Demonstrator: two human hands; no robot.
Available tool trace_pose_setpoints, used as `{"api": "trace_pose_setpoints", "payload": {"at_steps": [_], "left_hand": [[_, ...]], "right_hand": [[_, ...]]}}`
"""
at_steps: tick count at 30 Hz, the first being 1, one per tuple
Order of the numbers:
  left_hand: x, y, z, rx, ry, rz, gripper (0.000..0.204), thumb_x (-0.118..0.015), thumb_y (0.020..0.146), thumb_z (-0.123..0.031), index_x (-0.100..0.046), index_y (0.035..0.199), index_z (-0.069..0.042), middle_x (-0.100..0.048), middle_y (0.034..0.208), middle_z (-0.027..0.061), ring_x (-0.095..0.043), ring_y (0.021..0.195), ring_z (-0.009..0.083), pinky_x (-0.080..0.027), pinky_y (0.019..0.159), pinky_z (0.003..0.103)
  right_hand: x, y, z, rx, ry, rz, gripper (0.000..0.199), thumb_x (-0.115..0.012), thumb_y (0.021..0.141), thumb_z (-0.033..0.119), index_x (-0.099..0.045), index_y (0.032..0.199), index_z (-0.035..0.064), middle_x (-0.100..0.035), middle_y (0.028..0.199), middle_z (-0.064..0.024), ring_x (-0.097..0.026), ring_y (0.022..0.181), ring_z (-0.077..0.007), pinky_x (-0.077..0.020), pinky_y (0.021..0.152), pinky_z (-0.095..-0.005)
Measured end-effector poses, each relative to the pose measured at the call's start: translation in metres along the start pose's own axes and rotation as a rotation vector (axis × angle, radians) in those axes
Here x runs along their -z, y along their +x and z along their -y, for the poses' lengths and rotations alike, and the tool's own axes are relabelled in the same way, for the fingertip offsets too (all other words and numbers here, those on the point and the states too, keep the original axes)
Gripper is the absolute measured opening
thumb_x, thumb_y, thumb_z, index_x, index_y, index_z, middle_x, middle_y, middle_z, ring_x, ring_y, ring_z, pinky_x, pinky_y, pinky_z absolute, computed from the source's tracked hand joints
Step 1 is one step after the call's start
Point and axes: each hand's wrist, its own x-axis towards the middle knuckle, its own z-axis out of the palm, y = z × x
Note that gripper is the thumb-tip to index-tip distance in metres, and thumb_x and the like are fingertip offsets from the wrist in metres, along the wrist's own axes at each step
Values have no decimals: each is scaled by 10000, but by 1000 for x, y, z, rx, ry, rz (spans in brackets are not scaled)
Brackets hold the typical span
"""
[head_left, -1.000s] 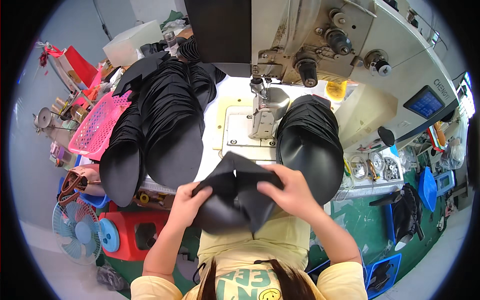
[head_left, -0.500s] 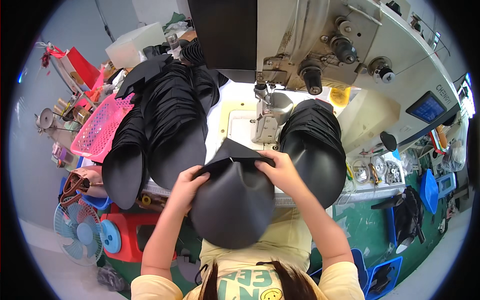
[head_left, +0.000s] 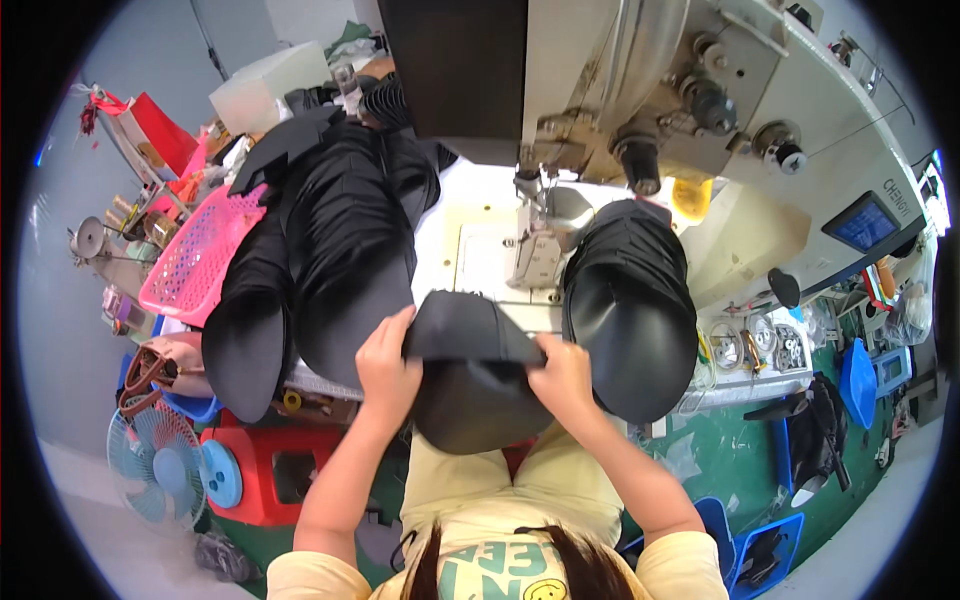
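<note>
Between my hands is a black leather-like piece, rounded at its lower end, with a folded flap across its top. My left hand grips the piece's left edge, while my right hand closes on the right edge at the fold. It is held above my lap, in front of the sewing machine. The machine's needle and presser area stands just beyond it. To the right lies a stack of similar black pieces; larger overlapping stacks lie to the left.
A pink basket sits beyond the left stacks. Below left are a red stool and a blue fan. On the table's right end lie bobbins and small parts. Blue bins stand on the green floor at right.
The black piece has tipped, so its top flap now faces me and its rounded end looks shorter. Both hands have turned with it, still gripping its sides.
</note>
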Motion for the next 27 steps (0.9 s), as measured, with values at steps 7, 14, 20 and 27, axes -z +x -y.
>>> {"api": "trace_pose_setpoints", "payload": {"at_steps": [7, 14, 20, 27], "left_hand": [[-10, 4, -2, 58, 109, 115, 533, -639, 739, 13, -549, 1257, -74, -625, 970, 159, -624, 799, 405, -520, 708, 427], [8, 22, -23, -210, 106, 17, 730, -573, 592, 97, -521, 1305, -51, -609, 1079, 182, -624, 843, 354, -517, 742, 425], [-27, 7, 4, 11, 132, 250, 686, -749, 716, -116, -466, 1339, -63, -599, 1006, 143, -617, 847, 334, -513, 719, 417], [-8, 10, -11, 39, -89, 21, 263, -663, 808, -92, -629, 1051, 3, -645, 830, 152, -624, 702, 346, -513, 623, 426]], "right_hand": [[9, -37, 50, 750, 32, -528, 431, -705, 797, 116, -585, 1197, 11, -502, 1303, -209, -528, 1174, -391, -430, 991, -480], [-24, -57, 23, 773, -167, 188, 618, -698, 793, 310, -493, 1299, 20, -477, 1369, -174, -457, 1281, -313, -349, 1073, -472], [-17, -47, 13, 763, -115, -56, 356, -712, 775, 134, -615, 1100, 22, -594, 1140, -137, -604, 1002, -278, -479, 842, -399], [1, -28, 2, 336, -306, -539, 627, -766, 696, 75, -512, 1266, 9, -552, 1143, -155, -519, 1067, -318, -384, 901, -414]]}}
